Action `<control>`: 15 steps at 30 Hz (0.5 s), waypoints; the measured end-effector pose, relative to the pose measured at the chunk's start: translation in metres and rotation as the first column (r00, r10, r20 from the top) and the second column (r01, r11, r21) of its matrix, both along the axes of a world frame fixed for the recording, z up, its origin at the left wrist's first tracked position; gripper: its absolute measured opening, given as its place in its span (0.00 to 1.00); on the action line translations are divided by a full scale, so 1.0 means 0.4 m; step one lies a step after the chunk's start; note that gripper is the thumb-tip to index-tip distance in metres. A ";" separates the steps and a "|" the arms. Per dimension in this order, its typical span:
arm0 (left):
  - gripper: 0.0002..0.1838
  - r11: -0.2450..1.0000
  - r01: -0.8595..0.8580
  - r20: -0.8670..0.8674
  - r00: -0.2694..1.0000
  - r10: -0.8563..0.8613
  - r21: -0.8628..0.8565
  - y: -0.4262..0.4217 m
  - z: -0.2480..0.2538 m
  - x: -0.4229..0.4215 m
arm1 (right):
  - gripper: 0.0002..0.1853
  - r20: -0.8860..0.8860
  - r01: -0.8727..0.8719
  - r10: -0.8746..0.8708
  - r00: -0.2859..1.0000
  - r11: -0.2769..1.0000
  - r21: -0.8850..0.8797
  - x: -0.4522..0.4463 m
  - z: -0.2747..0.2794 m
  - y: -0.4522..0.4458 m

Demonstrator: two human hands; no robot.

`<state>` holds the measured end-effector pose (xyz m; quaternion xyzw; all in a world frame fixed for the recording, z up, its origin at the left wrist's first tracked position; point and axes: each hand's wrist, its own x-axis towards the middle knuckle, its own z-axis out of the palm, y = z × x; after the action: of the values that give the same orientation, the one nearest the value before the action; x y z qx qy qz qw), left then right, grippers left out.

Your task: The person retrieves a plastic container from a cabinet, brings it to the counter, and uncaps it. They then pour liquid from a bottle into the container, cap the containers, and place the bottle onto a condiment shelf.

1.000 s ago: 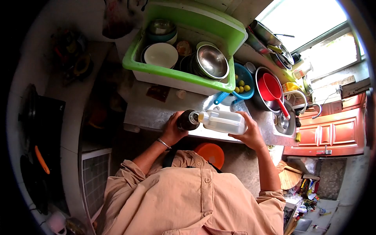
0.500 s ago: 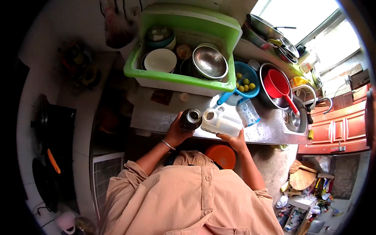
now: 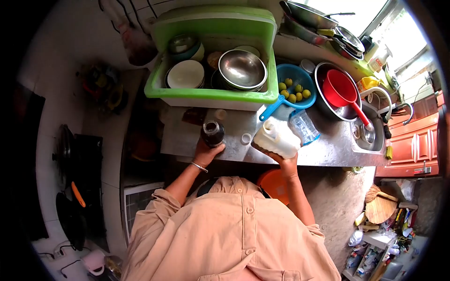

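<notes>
My left hand (image 3: 206,153) is wrapped round a dark bottle (image 3: 213,136), which stands upright with its mouth uncovered. In my right hand (image 3: 287,164) is a translucent white plastic jug (image 3: 277,140), tilted, its neck uncapped and facing up and left. Both are over the front of the metal counter (image 3: 187,143), apart from each other. A small white cap (image 3: 246,138) lies between them. Behind the bottle sits another small pale cap (image 3: 220,114). A blue-and-clear plastic packet (image 3: 304,127) lies right beside the jug.
A green-rimmed bin (image 3: 211,96) with bowls stands at the back. To its right are a blue colander (image 3: 281,105) with several yellow-green fruits, a red dipper (image 3: 340,88) in a metal basin (image 3: 323,105), and the sink (image 3: 370,145). An orange-red bucket (image 3: 274,185) stands below the counter edge.
My hands have moved apart: the bottle went left and the jug shifted right. The small white cap now shows fully between them. The whole view has shifted slightly.
</notes>
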<state>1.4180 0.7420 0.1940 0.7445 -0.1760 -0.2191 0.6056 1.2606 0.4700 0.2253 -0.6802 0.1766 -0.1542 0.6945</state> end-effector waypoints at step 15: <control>0.16 0.957 -0.221 0.049 0.971 0.234 -0.188 -0.030 -0.009 0.088 | 0.42 0.056 0.138 -0.145 0.988 0.984 0.114 -0.033 -0.135 -0.084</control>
<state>1.4532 0.7302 0.1905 0.7088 -0.1295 -0.1045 0.6855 1.2473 0.4362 0.1713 -0.6214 0.2101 -0.2150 0.7235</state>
